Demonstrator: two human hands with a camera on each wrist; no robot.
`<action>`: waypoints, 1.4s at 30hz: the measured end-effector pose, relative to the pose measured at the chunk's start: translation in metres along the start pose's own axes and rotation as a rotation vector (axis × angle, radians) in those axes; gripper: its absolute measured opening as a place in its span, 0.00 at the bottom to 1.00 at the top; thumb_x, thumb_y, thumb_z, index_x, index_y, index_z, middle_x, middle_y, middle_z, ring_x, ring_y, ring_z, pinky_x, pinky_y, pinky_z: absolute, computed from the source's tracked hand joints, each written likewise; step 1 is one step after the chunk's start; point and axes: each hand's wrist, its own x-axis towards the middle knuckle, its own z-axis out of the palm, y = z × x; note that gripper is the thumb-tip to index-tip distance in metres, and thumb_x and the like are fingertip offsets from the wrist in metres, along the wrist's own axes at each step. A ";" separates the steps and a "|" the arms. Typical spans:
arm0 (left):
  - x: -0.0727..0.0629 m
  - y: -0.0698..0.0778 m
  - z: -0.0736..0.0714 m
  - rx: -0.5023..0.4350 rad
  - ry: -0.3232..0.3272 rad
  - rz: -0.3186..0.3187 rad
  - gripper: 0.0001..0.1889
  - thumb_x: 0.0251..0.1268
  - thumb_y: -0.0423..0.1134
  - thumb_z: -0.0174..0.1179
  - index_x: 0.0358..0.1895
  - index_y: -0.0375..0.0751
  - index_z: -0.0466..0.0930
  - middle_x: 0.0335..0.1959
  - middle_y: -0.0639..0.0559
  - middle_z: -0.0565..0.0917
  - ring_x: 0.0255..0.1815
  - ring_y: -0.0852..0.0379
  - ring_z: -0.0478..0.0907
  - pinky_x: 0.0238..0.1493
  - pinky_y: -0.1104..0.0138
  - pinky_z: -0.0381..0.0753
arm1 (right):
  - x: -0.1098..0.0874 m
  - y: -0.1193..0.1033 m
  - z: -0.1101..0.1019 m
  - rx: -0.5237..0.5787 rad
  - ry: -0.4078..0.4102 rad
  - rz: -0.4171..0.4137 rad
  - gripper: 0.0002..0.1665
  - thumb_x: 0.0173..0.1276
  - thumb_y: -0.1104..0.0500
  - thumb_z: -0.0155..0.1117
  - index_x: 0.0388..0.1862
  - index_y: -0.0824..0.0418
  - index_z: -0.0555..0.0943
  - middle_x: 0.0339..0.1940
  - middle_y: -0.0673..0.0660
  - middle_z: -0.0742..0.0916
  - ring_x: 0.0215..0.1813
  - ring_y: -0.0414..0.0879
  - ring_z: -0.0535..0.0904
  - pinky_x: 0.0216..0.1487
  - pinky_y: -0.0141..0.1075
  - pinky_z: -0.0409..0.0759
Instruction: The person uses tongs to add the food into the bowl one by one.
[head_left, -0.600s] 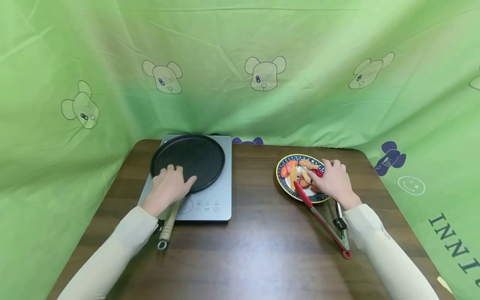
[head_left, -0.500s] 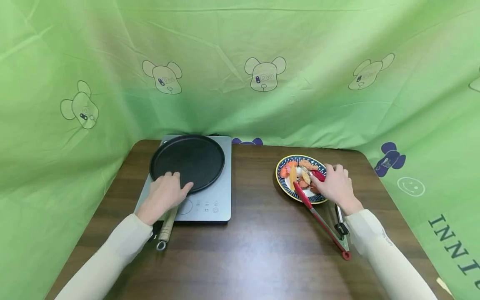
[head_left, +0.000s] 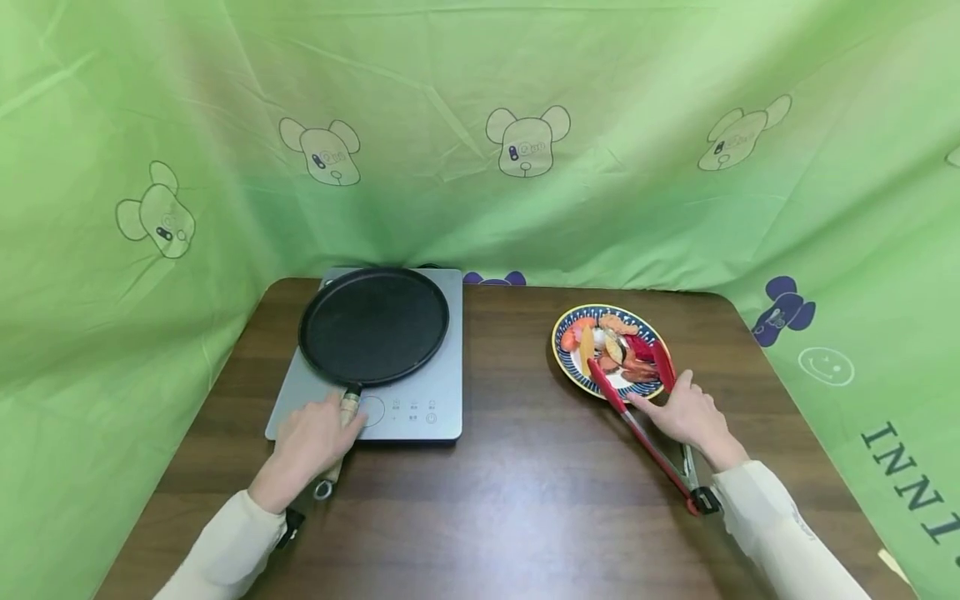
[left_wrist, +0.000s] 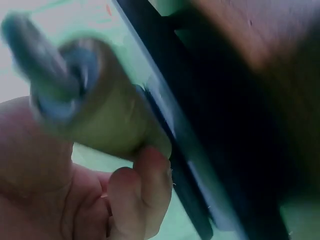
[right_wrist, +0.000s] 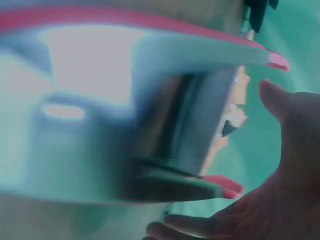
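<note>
A flat black frying pan point(head_left: 375, 325) sits on a silver induction cooker point(head_left: 442, 408), its wooden handle point(head_left: 333, 472) pointing toward the front. My left hand point(head_left: 313, 435) lies over this handle. In the left wrist view, curled fingers point(left_wrist: 145, 187) wrap under the wooden handle point(left_wrist: 117, 112) near its ring end. Red-tipped metal tongs point(head_left: 641, 433) rest with their spread ends on a patterned plate point(head_left: 564, 368) of food pieces. Above the tongs, my right hand point(head_left: 686, 414) reaches with thumb and fingers apart. The right wrist view shows the tongs point(right_wrist: 190, 40) between thumb and fingers, not gripped.
The food on the plate includes shrimp-like orange pieces point(head_left: 577, 333) and a dark red piece point(head_left: 642, 348). Wooden tabletop point(head_left: 510, 483) lies between cooker and plate. A green printed cloth point(head_left: 420, 200) hangs behind the table and along both sides.
My left hand has drawn back from the pan's near edge onto its handle. The right hand has moved from the plate's right rim toward me, over the tongs, uncovering their right tip.
</note>
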 end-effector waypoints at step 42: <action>-0.014 0.010 0.035 -0.158 0.016 -0.178 0.16 0.68 0.40 0.47 0.49 0.30 0.62 0.24 0.37 0.76 0.19 0.42 0.74 0.17 0.54 0.69 | -0.029 0.009 0.028 0.132 0.015 -0.010 0.57 0.44 0.40 0.76 0.50 0.81 0.55 0.35 0.73 0.74 0.33 0.64 0.76 0.35 0.56 0.74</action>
